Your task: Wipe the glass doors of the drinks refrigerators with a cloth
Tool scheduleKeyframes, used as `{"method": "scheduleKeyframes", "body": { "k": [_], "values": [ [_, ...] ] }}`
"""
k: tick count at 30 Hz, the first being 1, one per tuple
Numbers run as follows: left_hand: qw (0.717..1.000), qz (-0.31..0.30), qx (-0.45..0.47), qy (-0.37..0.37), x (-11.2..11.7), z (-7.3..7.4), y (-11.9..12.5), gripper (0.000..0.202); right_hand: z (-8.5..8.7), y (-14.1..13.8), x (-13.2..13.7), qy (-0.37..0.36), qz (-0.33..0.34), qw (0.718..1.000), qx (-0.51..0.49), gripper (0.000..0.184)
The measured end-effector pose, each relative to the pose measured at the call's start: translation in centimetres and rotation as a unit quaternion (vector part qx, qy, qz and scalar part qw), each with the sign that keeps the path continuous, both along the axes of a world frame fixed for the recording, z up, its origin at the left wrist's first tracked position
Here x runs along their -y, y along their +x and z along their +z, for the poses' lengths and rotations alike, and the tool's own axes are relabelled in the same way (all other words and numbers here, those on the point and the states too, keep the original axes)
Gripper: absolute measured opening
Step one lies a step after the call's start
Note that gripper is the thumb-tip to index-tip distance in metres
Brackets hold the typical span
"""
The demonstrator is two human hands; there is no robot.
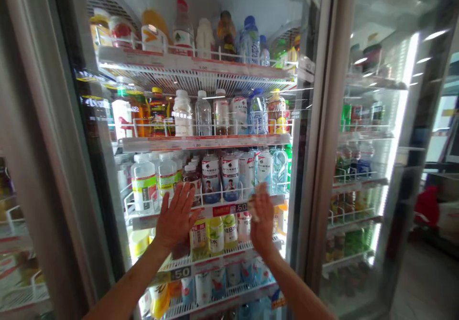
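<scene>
My left hand is raised with its fingers spread, palm toward the glass door of a drinks fridge, holding nothing. Whether it touches the glass I cannot tell. My right hand is also up, fingers pointing upward and blurred by motion. Along its left edge shows a pale, cloth-like piece pressed under the palm. Behind the hands, the middle shelf holds white-and-blue labelled bottles and clear bottles with green-and-pink labels. Below them are yellow-green drink bottles.
Upper shelves hold more bottles, among them a red-capped one and a blue-capped one. A metal door frame stands at the right, beside another glass-fronted fridge section. Another frame runs down the left.
</scene>
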State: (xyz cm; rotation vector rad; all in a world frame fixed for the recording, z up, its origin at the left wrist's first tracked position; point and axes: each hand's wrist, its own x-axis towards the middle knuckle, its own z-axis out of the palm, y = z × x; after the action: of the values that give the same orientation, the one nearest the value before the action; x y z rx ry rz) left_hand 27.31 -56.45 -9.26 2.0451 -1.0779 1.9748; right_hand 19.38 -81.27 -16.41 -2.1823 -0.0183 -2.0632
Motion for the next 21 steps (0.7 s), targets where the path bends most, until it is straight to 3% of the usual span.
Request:
{"method": "scheduleKeyframes", "body": {
  "k": [2, 4, 7, 9, 11, 12, 14, 16, 18, 19, 21],
  "values": [
    [1.0, 0.0, 0.004, 0.014, -0.6, -0.1, 0.0, 0.068, -0.5, 1.1, -4.5, -0.057, 0.031, 0.997, -0.028, 0.057],
    [1.0, -0.002, 0.0, 0.027, -1.6, -0.6, -0.1, 0.066, -0.7, 1.0, -5.4, -0.093, 0.035, 0.994, -0.033, 0.057],
    [1.0, 0.005, -0.011, 0.026, -2.7, -2.0, -0.4, 0.064, -0.4, -0.7, 0.1, -0.075, -0.012, 0.997, -0.001, 0.059],
    [1.0, 0.013, -0.023, 0.015, -2.9, -2.9, -0.7, 0.064, 0.0, -1.8, 4.6, 0.001, -0.049, 0.998, 0.047, 0.058],
    [0.999, 0.021, -0.032, 0.008, -2.7, -3.4, -1.0, 0.065, 0.3, -1.8, 6.1, 0.059, -0.055, 0.993, 0.083, 0.059],
    [0.999, 0.025, -0.038, 0.003, -2.5, -3.5, -1.1, 0.065, 0.2, -1.5, 5.3, 0.073, -0.051, 0.992, 0.088, 0.06],
    [0.998, 0.031, -0.046, -0.001, -2.1, -3.5, -1.2, 0.065, -0.3, -0.3, 1.2, 0.058, -0.028, 0.996, 0.069, 0.062],
    [0.998, 0.039, -0.052, 0.001, -2.1, -3.3, -1.4, 0.066, -1.0, 0.9, -3.8, 0.003, 0.012, 1.0, 0.026, 0.059],
    [0.997, 0.047, -0.057, 0.017, -2.7, -3.3, -1.7, 0.066, -1.3, 1.4, -6.7, -0.036, 0.041, 0.998, 0.002, 0.055],
    [0.996, 0.05, -0.061, 0.029, -3.2, -3.5, -1.9, 0.065, -1.4, 1.3, -6.7, -0.051, 0.048, 0.998, -0.006, 0.053],
    [0.994, 0.057, -0.081, 0.05, -4.5, -4.1, -2.3, 0.063, -1.2, 0.6, -3.8, -0.057, 0.038, 0.998, -0.008, 0.048]
  ]
}}
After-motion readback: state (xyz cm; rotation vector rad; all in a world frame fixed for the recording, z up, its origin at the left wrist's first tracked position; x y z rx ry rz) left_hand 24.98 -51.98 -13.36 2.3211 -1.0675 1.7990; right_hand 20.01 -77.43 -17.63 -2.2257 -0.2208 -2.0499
